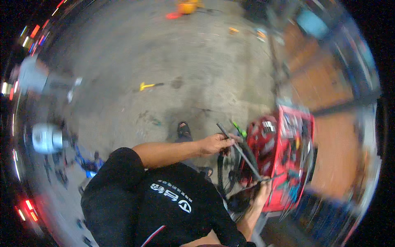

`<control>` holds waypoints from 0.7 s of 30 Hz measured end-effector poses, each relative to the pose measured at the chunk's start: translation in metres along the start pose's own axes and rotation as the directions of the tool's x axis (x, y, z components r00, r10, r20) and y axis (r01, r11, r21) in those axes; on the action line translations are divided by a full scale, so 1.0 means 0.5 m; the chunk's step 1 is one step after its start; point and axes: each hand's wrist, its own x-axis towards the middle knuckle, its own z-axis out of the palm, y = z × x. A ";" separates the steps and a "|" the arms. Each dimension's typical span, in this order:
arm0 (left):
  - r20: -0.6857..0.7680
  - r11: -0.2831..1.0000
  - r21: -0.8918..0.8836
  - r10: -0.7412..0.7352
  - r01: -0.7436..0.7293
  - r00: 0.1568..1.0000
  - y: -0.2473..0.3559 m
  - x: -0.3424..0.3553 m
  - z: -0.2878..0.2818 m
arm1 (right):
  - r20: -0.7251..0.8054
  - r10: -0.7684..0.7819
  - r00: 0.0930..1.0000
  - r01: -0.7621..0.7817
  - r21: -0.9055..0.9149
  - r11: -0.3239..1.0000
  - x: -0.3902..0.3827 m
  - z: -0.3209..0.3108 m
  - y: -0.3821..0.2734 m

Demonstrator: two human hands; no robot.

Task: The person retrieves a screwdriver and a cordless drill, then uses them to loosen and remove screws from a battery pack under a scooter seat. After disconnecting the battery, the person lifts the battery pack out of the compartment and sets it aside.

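A long grey metal rod (242,153) slants between my two hands, its upper end sticking out past my left hand (218,144). The fingers of that hand are closed around the rod near this end. At the lower end, beside a red tool tray, my right hand (261,193) is closed on the same rod. A thin dark bar (275,177) crosses there, and blur hides whether it is joined to the rod. Below my left hand are dark, blurred parts (224,177) that I cannot make out.
The red tool tray (282,202) at my right holds several tools, next to a dark red rounded object (261,133). A yellow-headed tool (145,86) lies on the concrete floor (123,53). Orange-brown boards (335,152) lie far right. A blurred person (33,76) is far left.
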 end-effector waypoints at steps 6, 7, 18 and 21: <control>-0.294 0.900 -0.345 0.163 -0.264 0.942 0.077 -0.241 -0.398 | 0.448 0.360 0.818 -0.197 -0.370 0.908 0.145 0.449 0.059; -0.291 0.859 -0.400 0.213 -0.321 0.933 0.097 -0.248 -0.442 | 0.530 0.346 0.774 -0.140 -0.389 0.910 0.175 0.499 0.055; -0.999 0.870 -0.047 -0.050 -0.491 0.007 0.072 -0.683 -0.712 | 0.797 0.507 0.329 0.207 -0.584 0.784 0.297 1.364 0.201; -0.978 0.725 0.054 -0.101 -0.687 -0.183 0.054 -0.796 -0.759 | 0.820 0.545 0.174 0.407 -0.564 0.718 0.280 1.598 0.299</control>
